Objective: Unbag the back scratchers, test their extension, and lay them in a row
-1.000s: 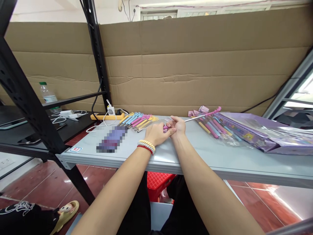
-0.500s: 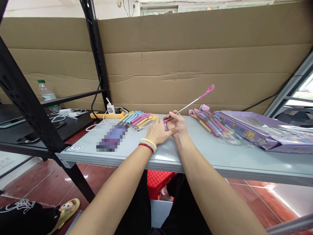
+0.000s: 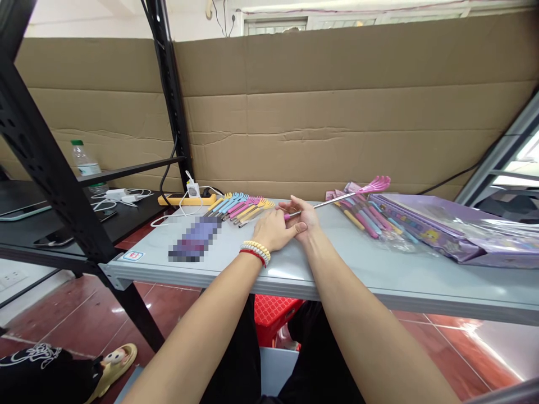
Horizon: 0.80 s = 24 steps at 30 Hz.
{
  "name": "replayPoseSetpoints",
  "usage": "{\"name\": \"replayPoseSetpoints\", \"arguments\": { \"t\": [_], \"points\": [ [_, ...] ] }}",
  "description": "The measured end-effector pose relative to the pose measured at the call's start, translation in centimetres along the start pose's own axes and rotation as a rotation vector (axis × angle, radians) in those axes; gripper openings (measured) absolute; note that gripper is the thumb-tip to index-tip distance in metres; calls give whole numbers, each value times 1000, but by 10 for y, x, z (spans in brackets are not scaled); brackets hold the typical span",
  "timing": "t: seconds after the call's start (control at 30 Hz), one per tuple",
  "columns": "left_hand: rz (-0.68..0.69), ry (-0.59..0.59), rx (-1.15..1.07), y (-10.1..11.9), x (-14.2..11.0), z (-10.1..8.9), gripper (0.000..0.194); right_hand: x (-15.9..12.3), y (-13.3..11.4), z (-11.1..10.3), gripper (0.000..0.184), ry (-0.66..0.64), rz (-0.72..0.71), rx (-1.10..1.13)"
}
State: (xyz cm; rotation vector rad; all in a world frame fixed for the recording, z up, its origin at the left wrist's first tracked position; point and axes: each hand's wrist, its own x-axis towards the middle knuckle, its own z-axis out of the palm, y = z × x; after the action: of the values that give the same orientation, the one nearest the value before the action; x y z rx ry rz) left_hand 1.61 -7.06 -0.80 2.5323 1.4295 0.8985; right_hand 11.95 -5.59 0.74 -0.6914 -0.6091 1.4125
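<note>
My left hand (image 3: 272, 229) is closed around the pink handle (image 3: 288, 216) of a telescopic back scratcher, its rod drawn out. Loosely curled about the metal rod (image 3: 334, 199) close to that handle is my right hand (image 3: 308, 217), palm turned up, touching my left. The pink claw end (image 3: 376, 184) points up and right, above some wrapped back scratchers (image 3: 370, 219) in clear plastic. To the left of my hands lies a row of unwrapped back scratchers (image 3: 240, 207) in yellow, blue and pink, claws toward the cardboard.
A blurred-out flat object (image 3: 194, 239) lies at the table's left. Behind it is a yellow power strip (image 3: 185, 199) with white cables. On the right sits a purple box (image 3: 463, 230) with plastic wrap. A cardboard sheet (image 3: 337, 112) closes off the back. Black shelf posts (image 3: 54, 163) stand left.
The back scratcher's claw end has swung down and to the right, and turned so its prongs show spread. My right fingers have loosened a little. The view has shifted slightly.
</note>
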Motion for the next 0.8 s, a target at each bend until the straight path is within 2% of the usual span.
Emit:
{"name": "replayPoseSetpoints", "arguments": {
  "t": [0.13, 0.23, 0.4, 0.53, 0.67, 0.8],
  "points": [
    [-60, -65, -9, 0, 0, -1, 76, -3, -1, 2, 58, -46, 0, 70],
    [-92, -111, -38, 1, -1, -2, 80, -4, -1, 3, 64, -48, -55, 103],
    [-133, -138, -8, 4, -2, -2, 82, -4, 1, 7, 61, 90, -94, 171],
    [-120, -147, -20, 6, -2, -1, 76, -7, -1, 9, 55, 184, -112, 260],
    [-106, -154, -53, 7, -2, -3, 71, -11, -3, 8, 49, 144, -85, 312],
    [-143, -109, -41, 7, -2, -3, 76, -9, -2, 6, 44, 67, -78, 337]
  ]
}}
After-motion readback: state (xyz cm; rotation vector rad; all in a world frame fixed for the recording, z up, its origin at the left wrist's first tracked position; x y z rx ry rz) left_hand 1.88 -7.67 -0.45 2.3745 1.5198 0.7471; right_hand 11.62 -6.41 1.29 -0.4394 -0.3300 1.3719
